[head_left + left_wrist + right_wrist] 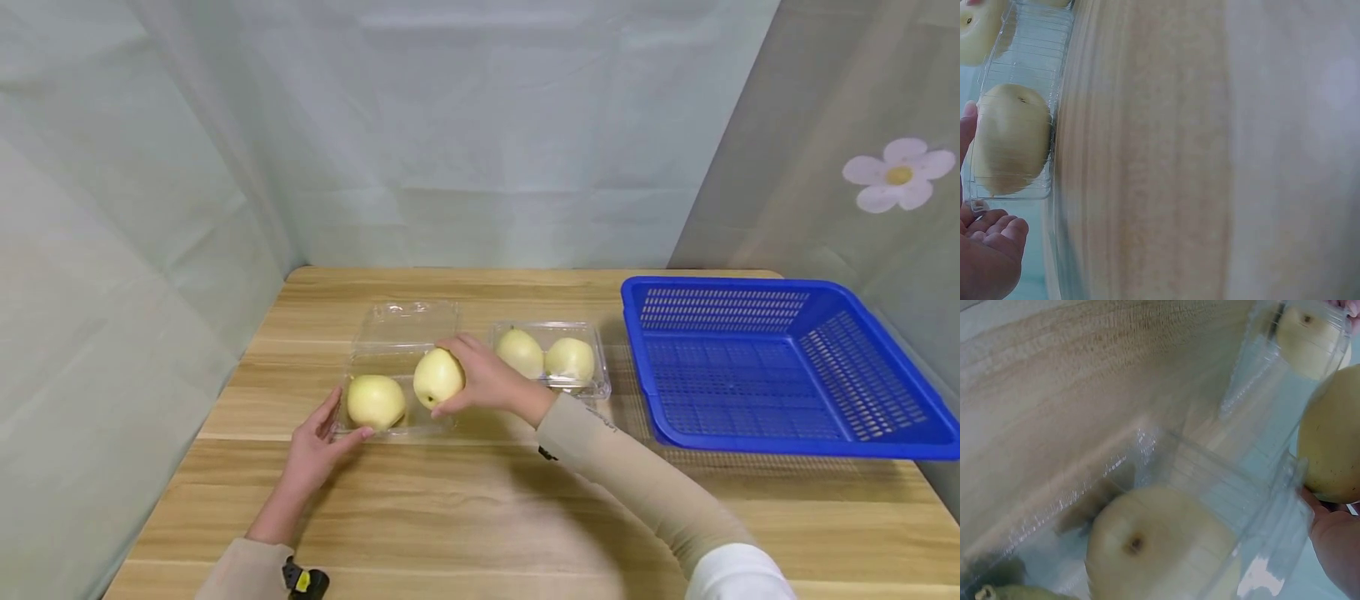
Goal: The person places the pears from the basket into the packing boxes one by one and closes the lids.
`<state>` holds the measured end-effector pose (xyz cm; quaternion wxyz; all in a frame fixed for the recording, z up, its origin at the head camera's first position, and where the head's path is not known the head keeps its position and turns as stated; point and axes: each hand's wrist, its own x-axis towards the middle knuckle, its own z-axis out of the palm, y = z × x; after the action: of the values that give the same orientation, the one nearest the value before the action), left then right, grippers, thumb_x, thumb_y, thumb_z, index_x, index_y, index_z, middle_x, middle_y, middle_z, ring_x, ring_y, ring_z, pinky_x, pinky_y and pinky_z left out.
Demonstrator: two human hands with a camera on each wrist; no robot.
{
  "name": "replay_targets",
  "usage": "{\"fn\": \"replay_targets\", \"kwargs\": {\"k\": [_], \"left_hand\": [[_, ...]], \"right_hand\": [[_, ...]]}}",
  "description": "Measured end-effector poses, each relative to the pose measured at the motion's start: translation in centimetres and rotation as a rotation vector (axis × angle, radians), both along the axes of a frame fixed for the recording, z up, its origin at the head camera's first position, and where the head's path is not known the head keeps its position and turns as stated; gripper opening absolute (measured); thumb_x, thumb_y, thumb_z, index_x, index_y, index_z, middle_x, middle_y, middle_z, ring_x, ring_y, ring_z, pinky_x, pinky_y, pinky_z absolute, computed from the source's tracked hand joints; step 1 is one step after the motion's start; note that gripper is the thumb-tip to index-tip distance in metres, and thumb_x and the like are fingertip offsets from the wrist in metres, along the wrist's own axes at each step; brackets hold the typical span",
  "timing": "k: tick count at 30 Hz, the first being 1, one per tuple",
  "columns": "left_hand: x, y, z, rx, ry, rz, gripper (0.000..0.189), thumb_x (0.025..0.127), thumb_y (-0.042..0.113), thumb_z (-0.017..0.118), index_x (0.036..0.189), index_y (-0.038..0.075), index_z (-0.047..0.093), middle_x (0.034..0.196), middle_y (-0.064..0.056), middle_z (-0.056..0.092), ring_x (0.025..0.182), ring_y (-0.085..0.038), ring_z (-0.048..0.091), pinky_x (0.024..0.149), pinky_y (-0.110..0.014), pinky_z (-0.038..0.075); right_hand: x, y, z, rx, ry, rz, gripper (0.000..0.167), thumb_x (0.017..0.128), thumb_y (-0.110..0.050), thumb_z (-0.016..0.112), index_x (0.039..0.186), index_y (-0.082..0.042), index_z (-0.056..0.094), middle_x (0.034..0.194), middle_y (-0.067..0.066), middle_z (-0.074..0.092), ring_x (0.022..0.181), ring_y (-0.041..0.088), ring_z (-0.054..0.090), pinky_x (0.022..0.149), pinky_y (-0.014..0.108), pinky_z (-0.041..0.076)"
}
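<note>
My right hand (pixel 491 379) grips a pale yellow pear (pixel 437 379), thumb below and fingers over its top. This pear overlaps the right half of a clear plastic clamshell box (pixel 405 365), whose lid stands open toward the back. Inside the box's left half lies another pear (pixel 375 402), also seen through the ribbed wall in the left wrist view. My left hand (pixel 318 446) holds the box by its front left corner, thumb along the front and fingers at the left side. The right wrist view shows the gripped pear (pixel 1332 434) at its right edge.
Just right of my right hand sits a second clear clamshell (pixel 602 375) with two pears (pixel 570 360) in it. A large blue plastic basket (pixel 651 400) stands at the table's right. The wooden table (pixel 450 517) backs onto pale hanging cloth (pixel 487 150).
</note>
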<state>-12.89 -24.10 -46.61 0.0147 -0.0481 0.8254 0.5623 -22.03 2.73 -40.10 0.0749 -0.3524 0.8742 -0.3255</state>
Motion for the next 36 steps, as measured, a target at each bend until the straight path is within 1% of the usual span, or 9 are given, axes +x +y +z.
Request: {"fn": "replay_targets", "kwargs": {"k": [4, 8, 15, 20, 23, 26, 31, 36], "left_hand": [[0.0, 0.0, 0.0, 0.006, 0.007, 0.003, 0.089, 0.083, 0.01, 0.073, 0.149, -0.003, 0.015, 0.156, -0.021, 0.012, 0.143, -0.034, 0.016, 0.113, -0.023, 0.02], [0.0, 0.1, 0.0, 0.016, 0.005, 0.006, 0.089, 0.082, 0.01, 0.073, 0.149, -0.003, 0.015, 0.156, -0.02, 0.012, 0.144, -0.033, 0.016, 0.113, -0.022, 0.019], [0.1, 0.2, 0.1, -0.006, -0.017, 0.01, 0.091, 0.082, 0.012, 0.074, 0.149, -0.002, 0.014, 0.157, -0.018, 0.011, 0.144, -0.032, 0.015, 0.114, -0.027, 0.018], [0.1, 0.3, 0.2, -0.005, -0.012, 0.0, 0.089, 0.083, 0.012, 0.073, 0.149, -0.004, 0.015, 0.157, -0.019, 0.011, 0.144, -0.033, 0.015, 0.114, -0.026, 0.019], [0.1, 0.4, 0.2, -0.012, -0.009, -0.009, 0.089, 0.083, 0.012, 0.073, 0.149, -0.004, 0.015, 0.156, -0.02, 0.011, 0.144, -0.034, 0.015, 0.113, -0.025, 0.02], [0.0, 0.4, 0.2, -0.018, -0.007, -0.013, 0.089, 0.083, 0.013, 0.073, 0.149, -0.004, 0.015, 0.156, -0.02, 0.011, 0.143, -0.034, 0.016, 0.113, -0.025, 0.02], [0.0, 0.4, 0.2, -0.021, -0.005, -0.015, 0.089, 0.084, 0.013, 0.073, 0.149, -0.003, 0.014, 0.157, -0.019, 0.011, 0.144, -0.034, 0.016, 0.113, -0.025, 0.02], [0.0, 0.4, 0.1, -0.015, -0.008, -0.008, 0.089, 0.083, 0.013, 0.073, 0.149, -0.002, 0.015, 0.157, -0.018, 0.012, 0.143, -0.033, 0.017, 0.113, -0.025, 0.02]], "right_hand": [[0.0, -0.4, -0.4, 0.007, 0.031, -0.001, 0.098, 0.06, -0.038, 0.09, 0.138, -0.003, 0.043, 0.133, 0.013, 0.049, 0.117, 0.026, 0.053, 0.095, 0.039, 0.051], [0.1, -1.0, -1.0, 0.015, 0.049, 0.023, 0.096, 0.06, -0.037, 0.09, 0.138, -0.006, 0.043, 0.134, 0.012, 0.048, 0.119, 0.025, 0.051, 0.097, 0.04, 0.05], [0.3, -1.7, -2.0, 0.006, 0.019, 0.046, 0.094, 0.061, -0.034, 0.09, 0.138, -0.009, 0.042, 0.136, 0.012, 0.047, 0.122, 0.026, 0.05, 0.099, 0.039, 0.049], [0.3, -1.9, -2.5, 0.049, 0.002, 0.047, 0.096, 0.062, -0.038, 0.088, 0.14, -0.009, 0.04, 0.139, 0.011, 0.045, 0.122, 0.025, 0.05, 0.099, 0.036, 0.049], [0.4, -2.0, -2.8, 0.063, -0.025, 0.041, 0.098, 0.063, -0.04, 0.088, 0.142, -0.007, 0.038, 0.14, 0.011, 0.043, 0.123, 0.025, 0.049, 0.1, 0.037, 0.048], [0.5, -2.0, -2.9, 0.07, -0.031, 0.037, 0.099, 0.064, -0.041, 0.087, 0.143, -0.007, 0.037, 0.142, 0.011, 0.043, 0.124, 0.026, 0.048, 0.1, 0.038, 0.049], [0.5, -2.1, -3.0, 0.118, 0.006, 0.044, 0.098, 0.067, -0.047, 0.083, 0.143, -0.008, 0.036, 0.144, 0.012, 0.041, 0.125, 0.026, 0.048, 0.098, 0.037, 0.05], [0.5, -2.2, -2.7, 0.196, 0.045, 0.078, 0.094, 0.073, -0.052, 0.077, 0.144, -0.007, 0.036, 0.147, 0.014, 0.039, 0.128, 0.028, 0.046, 0.1, 0.038, 0.049]]}}
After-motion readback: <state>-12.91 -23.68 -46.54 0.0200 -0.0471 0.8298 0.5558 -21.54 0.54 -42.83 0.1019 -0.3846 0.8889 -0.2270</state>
